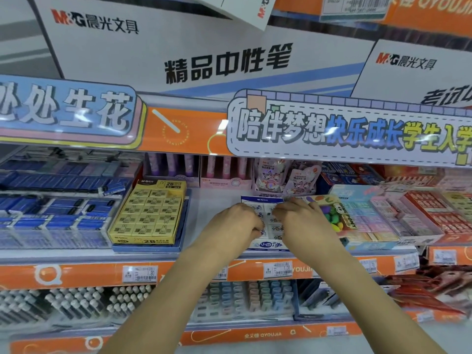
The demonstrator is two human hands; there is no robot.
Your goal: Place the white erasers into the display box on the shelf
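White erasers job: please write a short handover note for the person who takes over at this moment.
Left hand: curled over the display box, on its left side; grip unclear.
Right hand: over its right side, fingers down among the white erasers; grip unclear.
Box sits at the shelf's front, between the yellow eraser box and a colourful pack.
Done: rows of erasers lie inside.
Left: hands hide much; check for gaps, fill them.

White erasers point(272, 221) with blue lettering fill a white-and-blue display box point(268, 245). The neighbouring box point(146, 213) is yellow (black rabbit prints). Shelf edge point(84, 274): orange.
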